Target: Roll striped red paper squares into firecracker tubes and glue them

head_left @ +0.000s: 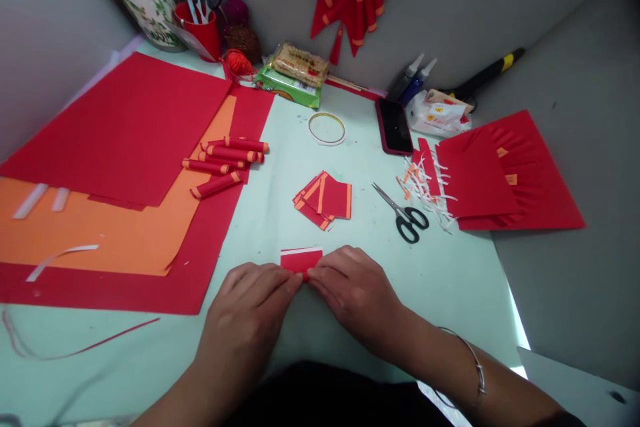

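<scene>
A small red paper piece (301, 259) with a white strip along its far edge lies on the table in front of me. Its near edge is pinched by my left hand (255, 303) and my right hand (353, 293), whose fingertips almost meet at its middle. That near edge looks rolled, though my fingers partly cover it. Just beyond lies a loose stack of red cards with orange edges (336, 199). Several red paper rolls with orange ends (227, 155) are heaped to the left. Scissors with black handles (403, 213) rest to the right, blades apart from the cards.
Large red sheets (125, 127) and an orange sheet (145, 240) cover the left side. Tape (327, 129), a phone (395, 127), snacks (295, 73) and a red cup (203, 37) stand or lie farther back. White scraps and red sheets (480, 180) are at the right.
</scene>
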{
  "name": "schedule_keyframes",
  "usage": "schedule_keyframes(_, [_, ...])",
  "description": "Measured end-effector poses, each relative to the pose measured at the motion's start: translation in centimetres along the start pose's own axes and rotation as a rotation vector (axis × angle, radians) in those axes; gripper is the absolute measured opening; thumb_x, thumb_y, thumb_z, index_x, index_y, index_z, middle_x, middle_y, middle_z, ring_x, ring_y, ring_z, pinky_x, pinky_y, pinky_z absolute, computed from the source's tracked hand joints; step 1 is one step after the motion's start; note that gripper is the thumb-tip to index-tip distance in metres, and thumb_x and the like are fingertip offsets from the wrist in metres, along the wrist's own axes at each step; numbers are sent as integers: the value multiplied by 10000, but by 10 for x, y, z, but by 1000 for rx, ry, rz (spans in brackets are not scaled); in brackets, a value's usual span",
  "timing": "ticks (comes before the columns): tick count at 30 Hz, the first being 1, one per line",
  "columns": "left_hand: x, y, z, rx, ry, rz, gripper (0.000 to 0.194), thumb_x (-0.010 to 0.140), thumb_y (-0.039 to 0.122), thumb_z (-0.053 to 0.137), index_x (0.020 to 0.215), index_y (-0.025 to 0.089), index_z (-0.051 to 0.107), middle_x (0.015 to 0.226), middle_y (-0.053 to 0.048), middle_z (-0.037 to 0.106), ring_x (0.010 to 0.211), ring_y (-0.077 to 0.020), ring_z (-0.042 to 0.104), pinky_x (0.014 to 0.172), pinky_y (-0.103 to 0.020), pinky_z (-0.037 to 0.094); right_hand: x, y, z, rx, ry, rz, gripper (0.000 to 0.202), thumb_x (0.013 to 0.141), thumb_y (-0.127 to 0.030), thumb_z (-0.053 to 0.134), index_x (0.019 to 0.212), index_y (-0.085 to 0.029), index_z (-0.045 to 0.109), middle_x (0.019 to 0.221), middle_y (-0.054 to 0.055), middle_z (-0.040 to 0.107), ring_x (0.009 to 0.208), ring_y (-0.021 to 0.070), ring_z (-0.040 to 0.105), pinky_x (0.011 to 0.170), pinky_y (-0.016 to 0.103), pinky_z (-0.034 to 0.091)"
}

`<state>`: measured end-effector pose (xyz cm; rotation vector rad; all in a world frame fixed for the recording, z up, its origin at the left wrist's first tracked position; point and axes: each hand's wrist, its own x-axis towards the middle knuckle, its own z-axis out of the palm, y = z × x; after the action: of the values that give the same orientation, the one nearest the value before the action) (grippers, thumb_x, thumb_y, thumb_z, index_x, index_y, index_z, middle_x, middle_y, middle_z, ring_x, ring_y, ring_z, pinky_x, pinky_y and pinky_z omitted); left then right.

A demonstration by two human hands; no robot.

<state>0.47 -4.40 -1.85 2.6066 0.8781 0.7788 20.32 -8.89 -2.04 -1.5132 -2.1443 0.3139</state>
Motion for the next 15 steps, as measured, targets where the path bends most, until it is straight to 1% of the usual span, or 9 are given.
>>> schedule_keyframes(5, [4,-1,0,46,-28,12,276,993,105,423,1037,162,690,910,-68,758,792,-217,649,750,-369,464,0,1,2,-98,-78,-25,228,1030,-234,526,865,-184,675,866,44,672,788,207,524,703,355,403])
schedule_keyframes(9, [3,-3,2,47,-60,-3,242,990,107,453,1030,161,685,897,-62,743,795,-222,644,769,-380,461,2,2,1,-165,-149,-43,218,1027,-232,521,845,-194,635,831,32,618,791,210,485,676,356,372])
schedule_keyframes(13, [1,-4,6,44,-43,-30,179,992,136,487,1003,177,660,879,-59,732,797,-236,642,779,-397,462,7,2,-1,-158,-204,-69,212,1022,-201,509,834,-196,606,806,21,593,765,202,459,657,351,362])
schedule_keyframes(15, [1,-5,8,26,-34,-54,145,995,170,506,962,176,648,836,-57,722,761,-235,629,768,-401,460,10,3,-1,-142,-229,-78,216,1023,-185,496,834,-194,601,815,22,596,770,201,462,665,345,371])
